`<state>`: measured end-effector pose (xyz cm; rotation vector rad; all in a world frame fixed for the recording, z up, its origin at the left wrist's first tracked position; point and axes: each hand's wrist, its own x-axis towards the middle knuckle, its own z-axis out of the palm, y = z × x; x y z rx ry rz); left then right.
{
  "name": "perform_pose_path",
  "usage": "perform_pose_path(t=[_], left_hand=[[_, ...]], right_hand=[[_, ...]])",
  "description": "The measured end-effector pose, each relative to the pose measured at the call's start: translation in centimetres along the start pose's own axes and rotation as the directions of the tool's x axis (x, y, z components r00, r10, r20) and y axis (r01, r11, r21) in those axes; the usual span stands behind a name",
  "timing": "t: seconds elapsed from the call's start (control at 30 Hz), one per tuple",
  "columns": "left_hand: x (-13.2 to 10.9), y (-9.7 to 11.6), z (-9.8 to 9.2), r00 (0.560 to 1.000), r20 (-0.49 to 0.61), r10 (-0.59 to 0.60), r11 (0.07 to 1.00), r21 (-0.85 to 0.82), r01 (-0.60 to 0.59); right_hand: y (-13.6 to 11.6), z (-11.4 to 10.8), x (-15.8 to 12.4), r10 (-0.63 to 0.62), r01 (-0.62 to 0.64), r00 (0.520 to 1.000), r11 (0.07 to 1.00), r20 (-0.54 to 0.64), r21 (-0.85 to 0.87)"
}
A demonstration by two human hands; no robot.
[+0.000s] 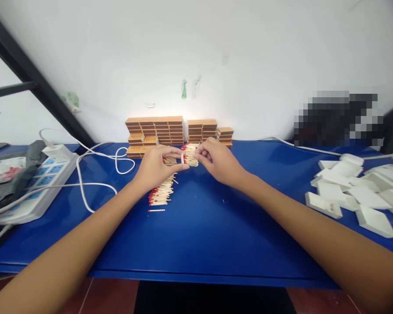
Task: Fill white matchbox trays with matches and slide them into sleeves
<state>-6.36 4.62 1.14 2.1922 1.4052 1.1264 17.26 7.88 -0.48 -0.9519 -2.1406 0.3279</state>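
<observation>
Near the middle of the blue table, my left hand [157, 166] grips the left end of a small white tray [182, 158] between thumb and fingers. Red-tipped matches [191, 156] fill the tray. At its right side, the fingers of my right hand [218, 159] are pinched together against the matches; what they hold, if anything, is too small to tell. A long heap of loose matches [162, 192] lies below and partly behind my left hand. One single match [156, 210] lies apart in front of the heap.
Stacked brown matchboxes [163, 126] stand against the wall. White empty trays [334, 187] are piled at the right of the blue table [196, 244]. On the left are a power strip [42, 192], white cables [80, 174] and a dark plastic bag [22, 183].
</observation>
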Motion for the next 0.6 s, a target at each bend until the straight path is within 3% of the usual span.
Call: perform_pose_path(t=[0.27,0.6], left_hand=[[-0.2,1.1,0.2,0.998,0.046,-0.034,0.989,-0.14,0.04],[-0.1,0.1,0.1,0.995,0.029,-0.097,0.984,-0.147,0.101]], right_hand=[[0.3,-0.4,0.0,-0.056,0.058,0.997,0.998,0.057,-0.02],[0.0,-1.6,0.1,-0.113,0.113,0.994,0.994,-0.009,0.009]])
